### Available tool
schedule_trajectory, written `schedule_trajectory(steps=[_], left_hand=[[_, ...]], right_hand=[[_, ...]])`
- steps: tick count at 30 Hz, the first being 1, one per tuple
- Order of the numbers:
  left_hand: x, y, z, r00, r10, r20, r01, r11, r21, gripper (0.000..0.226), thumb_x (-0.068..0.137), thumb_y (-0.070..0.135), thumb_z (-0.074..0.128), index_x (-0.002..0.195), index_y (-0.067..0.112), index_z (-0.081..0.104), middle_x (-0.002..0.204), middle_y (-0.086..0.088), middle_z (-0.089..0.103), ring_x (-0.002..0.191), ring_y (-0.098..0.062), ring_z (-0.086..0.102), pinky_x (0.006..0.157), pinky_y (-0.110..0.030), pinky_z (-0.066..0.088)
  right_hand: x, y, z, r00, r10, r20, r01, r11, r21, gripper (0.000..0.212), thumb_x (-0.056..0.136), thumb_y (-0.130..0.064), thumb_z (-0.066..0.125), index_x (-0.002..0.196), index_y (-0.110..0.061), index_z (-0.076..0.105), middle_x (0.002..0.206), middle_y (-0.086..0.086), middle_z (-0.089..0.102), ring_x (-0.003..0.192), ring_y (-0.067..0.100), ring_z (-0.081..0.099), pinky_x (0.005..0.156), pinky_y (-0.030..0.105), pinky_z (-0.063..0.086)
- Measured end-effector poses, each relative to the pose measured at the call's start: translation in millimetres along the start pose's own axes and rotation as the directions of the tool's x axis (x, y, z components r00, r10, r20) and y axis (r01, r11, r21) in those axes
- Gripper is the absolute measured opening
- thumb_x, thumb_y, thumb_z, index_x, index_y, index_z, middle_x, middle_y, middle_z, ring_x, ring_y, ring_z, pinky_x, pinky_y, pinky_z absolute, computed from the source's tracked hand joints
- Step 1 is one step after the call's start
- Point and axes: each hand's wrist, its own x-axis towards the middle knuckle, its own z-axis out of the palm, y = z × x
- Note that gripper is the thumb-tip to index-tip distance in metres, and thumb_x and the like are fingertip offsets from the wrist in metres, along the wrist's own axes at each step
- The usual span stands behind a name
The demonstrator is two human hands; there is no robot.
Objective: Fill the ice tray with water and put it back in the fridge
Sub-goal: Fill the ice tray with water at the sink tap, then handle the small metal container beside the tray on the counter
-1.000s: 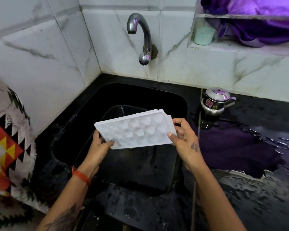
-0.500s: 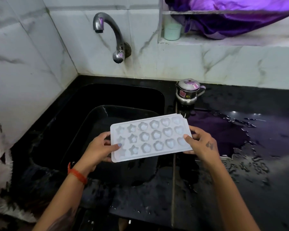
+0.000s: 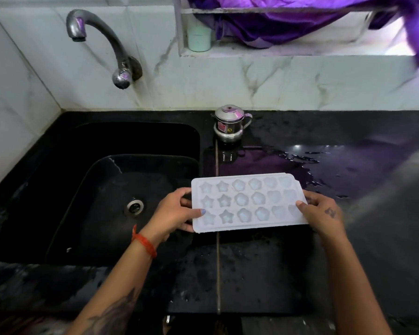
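A white ice tray [image 3: 248, 201] with star, flower and heart shaped cups is held level above the black counter, just right of the sink. My left hand [image 3: 173, 213] grips its left end, thumb on top. My right hand [image 3: 321, 215] grips its right end the same way. The cups look wet and glossy; whether water fills them I cannot tell. The curved metal tap [image 3: 99, 37] sticks out of the wall at the upper left, over the black sink [image 3: 58, 180], and no water runs from it.
A small steel pot [image 3: 229, 125] with a lid stands on the wet black counter [image 3: 348, 180] behind the tray. A puddle spreads at the right. Purple cloth [image 3: 288, 22] and a pale cup [image 3: 198, 38] sit in the wall niche above.
The tray has come away from over the sink to the right, over the counter, and levelled out from a tilt. Both hands keep their grip. The view has swung right.
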Motion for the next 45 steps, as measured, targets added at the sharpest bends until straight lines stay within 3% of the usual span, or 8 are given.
schedule_trajectory(steps=[4, 18, 23, 27, 34, 40, 45], left_hand=[[10, 2, 21, 0.998, -0.024, 0.061, 0.023, 1.0, 0.014, 0.057, 0.08, 0.0, 0.07, 0.131, 0.01, 0.047, 0.094, -0.008, 0.063, 0.077, -0.021, 0.068, 0.054, -0.031, 0.059], [28, 0, 39, 0.987, -0.088, 0.137, 0.082, 0.996, 0.044, 0.056, 0.081, 0.0, 0.07, 0.131, 0.009, 0.047, 0.095, -0.01, 0.063, 0.072, -0.019, 0.068, 0.052, -0.028, 0.057], [30, -2, 38, 0.991, -0.071, 0.111, 0.067, 0.997, 0.042, 0.061, 0.082, 0.011, 0.071, 0.136, 0.011, 0.043, 0.104, -0.014, 0.064, 0.084, -0.022, 0.07, 0.065, -0.034, 0.061], [35, -1, 37, 0.998, -0.044, 0.038, 0.041, 0.996, 0.08, 0.072, 0.082, 0.022, 0.071, 0.143, 0.014, 0.034, 0.111, -0.011, 0.062, 0.092, -0.023, 0.068, 0.074, -0.039, 0.059], [46, 16, 32, 0.994, 0.047, -0.1, -0.031, 0.987, 0.16, 0.074, 0.083, 0.033, 0.069, 0.146, 0.02, 0.031, 0.132, -0.007, 0.052, 0.109, -0.023, 0.058, 0.082, -0.037, 0.056], [68, 37, 27, 0.968, 0.174, -0.181, -0.128, 0.962, 0.239, 0.081, 0.079, 0.042, 0.071, 0.147, 0.025, 0.029, 0.145, -0.004, 0.044, 0.123, -0.025, 0.051, 0.102, -0.04, 0.044], [95, 55, 31, 0.941, 0.286, -0.179, -0.239, 0.94, 0.242, 0.096, 0.077, 0.042, 0.073, 0.151, 0.021, 0.015, 0.155, -0.005, 0.028, 0.141, -0.023, 0.03, 0.114, -0.039, 0.03]], right_hand=[[2, 13, -14, 0.998, 0.062, -0.024, -0.062, 0.998, -0.007, 0.03, 0.088, -0.009, 0.058, 0.115, -0.015, 0.067, 0.101, 0.008, 0.07, 0.089, 0.025, 0.06, 0.075, 0.028, 0.038], [5, 30, -22, 0.984, 0.153, -0.086, -0.155, 0.988, -0.013, 0.029, 0.087, -0.013, 0.061, 0.115, -0.016, 0.068, 0.108, 0.01, 0.07, 0.1, 0.029, 0.062, 0.084, 0.031, 0.042], [7, 25, -23, 0.989, 0.104, -0.101, -0.11, 0.992, -0.064, 0.034, 0.089, -0.027, 0.061, 0.122, -0.016, 0.063, 0.112, 0.007, 0.069, 0.105, 0.028, 0.06, 0.085, 0.031, 0.041], [14, 16, -23, 0.993, 0.056, -0.108, -0.067, 0.993, -0.1, 0.047, 0.09, -0.035, 0.059, 0.132, -0.014, 0.054, 0.126, 0.01, 0.062, 0.116, 0.029, 0.056, 0.096, 0.034, 0.04], [30, -5, -20, 0.994, -0.08, -0.077, 0.075, 0.995, -0.065, 0.052, 0.089, -0.041, 0.058, 0.134, -0.015, 0.051, 0.127, 0.011, 0.061, 0.115, 0.027, 0.057, 0.098, 0.043, 0.045], [50, -37, -11, 0.98, -0.187, -0.075, 0.178, 0.978, -0.109, 0.055, 0.089, -0.047, 0.056, 0.135, -0.016, 0.051, 0.132, 0.009, 0.058, 0.122, 0.025, 0.053, 0.1, 0.04, 0.042], [70, -70, 7, 0.956, -0.29, -0.044, 0.284, 0.953, -0.11, 0.06, 0.089, -0.051, 0.053, 0.137, -0.017, 0.048, 0.136, 0.006, 0.054, 0.124, 0.022, 0.051, 0.1, 0.035, 0.039]])
